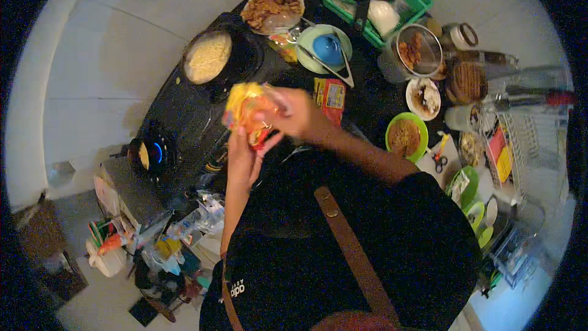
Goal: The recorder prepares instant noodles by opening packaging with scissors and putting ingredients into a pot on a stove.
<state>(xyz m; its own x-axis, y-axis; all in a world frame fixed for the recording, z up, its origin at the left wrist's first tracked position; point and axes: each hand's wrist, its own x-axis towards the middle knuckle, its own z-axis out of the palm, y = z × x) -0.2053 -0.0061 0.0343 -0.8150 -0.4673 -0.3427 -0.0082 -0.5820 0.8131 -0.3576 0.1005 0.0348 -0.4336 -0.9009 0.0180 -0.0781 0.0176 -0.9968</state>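
A crinkled yellow and orange plastic food packet point(248, 105) is held between both hands above the dark counter. My left hand point(245, 147) grips its lower edge from below. My right hand point(291, 112), blurred, has its fingers on the packet's right side. Beyond the hands, a pan of noodles point(209, 57) sits on the stove. A red and yellow packet point(334, 101) lies right of my right hand. Another packet point(287, 48) lies near a pale green plate point(305, 57), which holds a blue bowl point(328, 49) and metal tongs point(342, 77).
A lit burner with a blue flame point(158, 152) is at the left. A plate of fried food point(271, 11) and a green plastic basket point(330, 2) stand at the back. On the right are a strainer point(420, 50), a green bowl point(404, 135) and scissors point(441, 162).
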